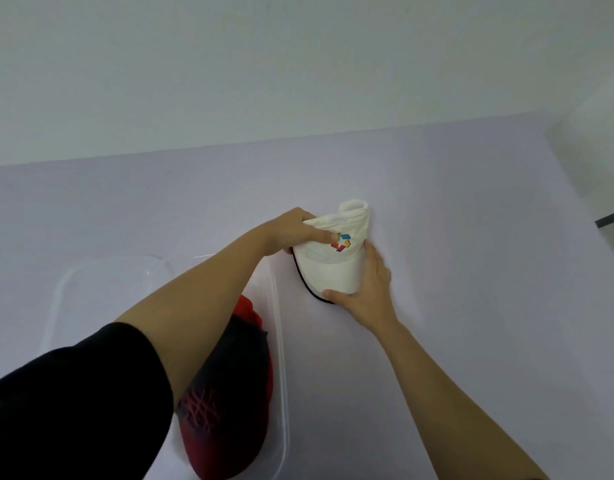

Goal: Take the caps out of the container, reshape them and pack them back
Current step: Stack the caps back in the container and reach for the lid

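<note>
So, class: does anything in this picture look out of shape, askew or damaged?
The white cap stands out: its crown is crumpled and folded over at the far end, not rounded. The left hand pinches the crown, the right hand grips the brim. The red cap lies inside the clear container.

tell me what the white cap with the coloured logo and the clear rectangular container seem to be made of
The white cap with the coloured logo: likely soft matte fabric, since its crown folds and creases under the left hand; the brim holds its curve, so probably stiffened. The clear rectangular container: seemingly glossy transparent plastic; the table shows through its walls and its rim catches highlights.
</note>
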